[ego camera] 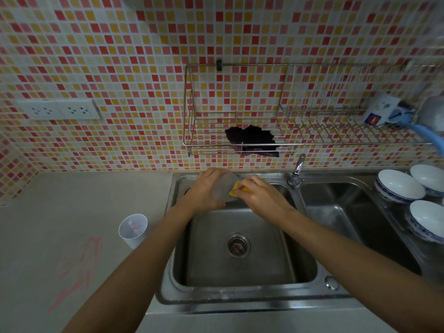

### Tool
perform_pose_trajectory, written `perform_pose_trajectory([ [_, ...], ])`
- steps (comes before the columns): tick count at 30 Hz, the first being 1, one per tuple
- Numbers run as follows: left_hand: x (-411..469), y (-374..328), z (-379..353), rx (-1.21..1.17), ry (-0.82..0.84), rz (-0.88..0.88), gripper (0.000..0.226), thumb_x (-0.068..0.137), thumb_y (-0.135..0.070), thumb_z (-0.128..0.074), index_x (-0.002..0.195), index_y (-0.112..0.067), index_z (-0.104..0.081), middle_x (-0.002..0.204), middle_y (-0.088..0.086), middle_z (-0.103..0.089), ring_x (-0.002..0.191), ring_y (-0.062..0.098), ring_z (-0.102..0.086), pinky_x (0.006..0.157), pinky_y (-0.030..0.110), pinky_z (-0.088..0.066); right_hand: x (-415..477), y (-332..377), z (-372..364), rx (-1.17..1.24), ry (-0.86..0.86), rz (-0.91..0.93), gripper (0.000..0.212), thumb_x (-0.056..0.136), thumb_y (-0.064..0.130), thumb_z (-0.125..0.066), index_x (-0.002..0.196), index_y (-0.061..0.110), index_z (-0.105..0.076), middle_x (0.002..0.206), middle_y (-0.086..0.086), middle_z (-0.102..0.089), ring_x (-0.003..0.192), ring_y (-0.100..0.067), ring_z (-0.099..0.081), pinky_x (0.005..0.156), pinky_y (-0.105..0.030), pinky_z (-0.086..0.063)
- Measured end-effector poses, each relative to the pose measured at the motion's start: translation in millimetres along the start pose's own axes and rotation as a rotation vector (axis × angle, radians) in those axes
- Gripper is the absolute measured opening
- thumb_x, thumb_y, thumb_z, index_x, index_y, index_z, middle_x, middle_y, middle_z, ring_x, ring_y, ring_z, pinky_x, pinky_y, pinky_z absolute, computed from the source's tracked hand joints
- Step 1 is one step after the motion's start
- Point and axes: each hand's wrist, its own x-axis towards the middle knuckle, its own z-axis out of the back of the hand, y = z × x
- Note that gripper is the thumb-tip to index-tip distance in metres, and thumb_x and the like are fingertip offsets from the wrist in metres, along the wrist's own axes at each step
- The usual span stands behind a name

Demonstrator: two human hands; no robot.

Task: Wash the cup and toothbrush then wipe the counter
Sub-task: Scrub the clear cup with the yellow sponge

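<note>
Landmark: left sink basin (240,267), steel, with drain strainer (238,244) at its floor.

- Counter (48,224), left of the basin: pale, with pink streaks (79,267).
- White cup (133,230), on the counter just left of the basin, upright; something pale and pink inside, too blurred to identify.
- Left hand (204,191), above the basin's far edge: fingers wrapped around a translucent cup (224,188), held tilted.
- Right hand (262,195), same spot: pinched closed on a yellow sponge (236,189) pressed against the translucent cup.
- Faucet (296,171), at the basin's far right corner.
- Three white bowls (398,186), well right of the basin.
- Wire rack (240,131), on the tiled wall beyond the basin, holding a dark cloth (251,138).
</note>
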Motion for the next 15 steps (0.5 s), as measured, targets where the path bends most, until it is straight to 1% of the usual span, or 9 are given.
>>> perform_pose_trajectory([
  [1, -1, -1, -3, -0.027, -0.029, 0.013, 0.088, 0.064, -0.024, -0.084, 0.139, -0.014, -0.038, 0.136, 0.004, -0.045, 0.126, 0.021, -0.041, 0.107, 0.043, -0.039, 1, 1, 2, 0.006, 0.001, -0.014, 0.041, 0.074, 0.004, -0.077, 0.111, 0.016, -0.068, 0.107, -0.003, -0.062, 0.1, -0.025, -0.051, 0.07, -0.038, -0.056],
  [2, -3, -2, -7, -0.042, -0.068, 0.027, 0.089, 0.063, -0.026, -0.084, 0.139, -0.014, -0.037, 0.136, 0.003, -0.045, 0.127, 0.021, -0.04, 0.107, 0.042, -0.038, 3, 1, 2, 0.013, -0.008, -0.019, 0.04, 0.074, 0.004, -0.076, 0.112, 0.015, -0.067, 0.108, -0.003, -0.062, 0.101, -0.025, -0.051, 0.071, -0.038, -0.056],
  [4, -5, -4, -15, -0.047, -0.157, 0.065, 0.095, 0.061, -0.034, -0.087, 0.138, -0.014, -0.035, 0.137, 0.002, -0.044, 0.126, 0.018, -0.039, 0.105, 0.03, -0.034, 4, 3, 1, 0.018, -0.022, -0.004, 0.04, 0.075, 0.005, -0.076, 0.113, 0.016, -0.068, 0.11, -0.003, -0.062, 0.103, -0.024, -0.052, 0.075, -0.037, -0.055],
  [5, -6, -6, -18, -0.054, -0.197, 0.079, 0.096, 0.059, -0.036, -0.088, 0.137, -0.013, -0.036, 0.137, 0.002, -0.045, 0.125, 0.017, -0.039, 0.1, 0.024, -0.032, 5, 4, 1, 0.022, -0.025, 0.008, 0.041, 0.074, 0.004, -0.076, 0.113, 0.016, -0.068, 0.109, -0.002, -0.063, 0.103, -0.024, -0.053, 0.077, -0.036, -0.055],
  [8, -7, -6, -22, -0.033, -0.28, 0.031, 0.084, 0.057, -0.027, -0.09, 0.125, -0.004, -0.047, 0.122, 0.012, -0.051, 0.114, 0.024, -0.048, 0.087, 0.022, -0.037, 5, 5, 5, 0.09, -0.049, 0.008, 0.034, 0.077, 0.003, -0.073, 0.109, 0.015, -0.071, 0.107, -0.003, -0.068, 0.098, -0.024, -0.057, 0.081, -0.035, -0.053],
  [10, -7, -3, -20, -0.035, -0.278, 0.004, 0.081, 0.055, -0.021, -0.091, 0.122, -0.001, -0.049, 0.117, 0.015, -0.045, 0.107, 0.022, -0.046, 0.08, 0.023, -0.044, 4, 11, 12, 0.266, -0.029, -0.077, 0.027, 0.084, 0.007, -0.067, 0.11, 0.015, -0.072, 0.108, -0.001, -0.071, 0.096, -0.022, -0.059, 0.087, -0.03, -0.048],
  [12, -7, 1, -16, -0.045, -0.237, -0.001, 0.082, 0.056, -0.025, -0.09, 0.123, -0.002, -0.049, 0.117, 0.013, -0.044, 0.105, 0.018, -0.046, 0.083, 0.024, -0.045, 3, 20, 13, 0.458, 0.017, -0.203, 0.027, 0.089, 0.011, -0.062, 0.115, 0.018, -0.07, 0.111, -0.001, -0.072, 0.099, -0.019, -0.059, 0.09, -0.023, -0.042],
  [13, -6, 3, -15, -0.026, -0.221, -0.016, 0.082, 0.057, -0.031, -0.089, 0.124, -0.004, -0.051, 0.118, 0.011, -0.047, 0.106, 0.019, -0.048, 0.087, 0.027, -0.044, 3, 23, 12, 0.502, 0.042, -0.234, 0.029, 0.091, 0.013, -0.061, 0.118, 0.02, -0.069, 0.11, -0.002, -0.072, 0.099, -0.019, -0.059, 0.089, -0.023, -0.043],
  [15, -5, 7, -15, 0.042, -0.188, -0.052, 0.08, 0.059, -0.042, -0.085, 0.125, -0.011, -0.053, 0.12, 0.005, -0.054, 0.11, 0.021, -0.052, 0.094, 0.035, -0.044, 3, 25, 9, 0.482, 0.09, -0.219, 0.03, 0.091, 0.013, -0.061, 0.119, 0.021, -0.068, 0.108, -0.001, -0.071, 0.097, -0.018, -0.057, 0.087, -0.026, -0.045],
])
